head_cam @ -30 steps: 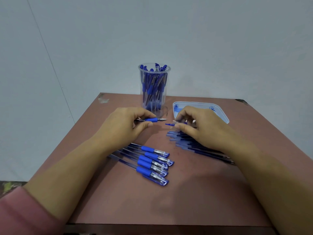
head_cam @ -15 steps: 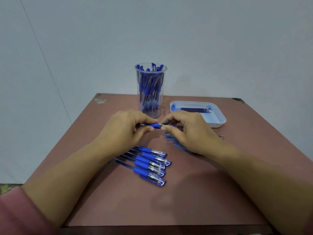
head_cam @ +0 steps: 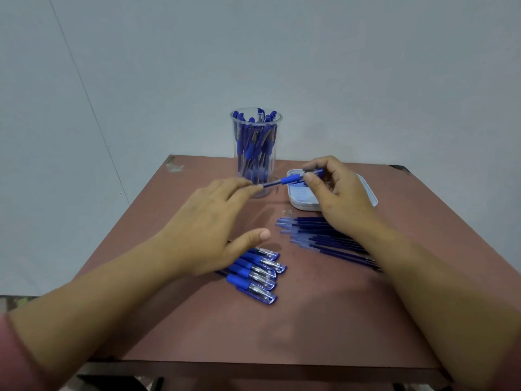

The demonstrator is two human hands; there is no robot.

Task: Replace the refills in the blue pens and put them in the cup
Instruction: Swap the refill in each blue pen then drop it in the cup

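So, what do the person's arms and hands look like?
Both hands are bare: the left hand and the right hand show no gloves, rings or watch. A pink sleeve shows at the near end of the left forearm; the right forearm is bare as far as the view shows.

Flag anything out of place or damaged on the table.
Small clear bits lie loose on the table just in front of the tray; what they are is too small to tell. The far-left corner has a chipped patch. The held pen looks intact.
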